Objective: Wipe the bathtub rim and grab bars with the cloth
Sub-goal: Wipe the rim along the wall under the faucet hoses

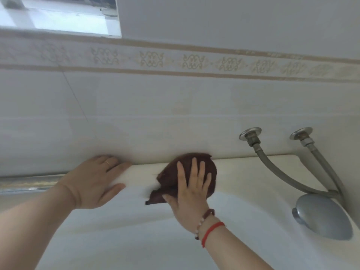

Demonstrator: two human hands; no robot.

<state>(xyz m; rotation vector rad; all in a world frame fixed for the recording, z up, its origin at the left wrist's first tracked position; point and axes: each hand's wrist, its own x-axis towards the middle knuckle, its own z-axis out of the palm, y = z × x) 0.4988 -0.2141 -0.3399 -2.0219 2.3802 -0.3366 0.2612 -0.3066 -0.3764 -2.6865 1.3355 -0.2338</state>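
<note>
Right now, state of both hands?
Left hand: open, flat on the white bathtub rim.
Right hand: open, pressing the dark brown cloth onto it.

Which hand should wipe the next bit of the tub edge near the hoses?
The right hand. It lies flat on the brown cloth, closest to the hoses. The left hand rests bare on the tub rim.
</note>
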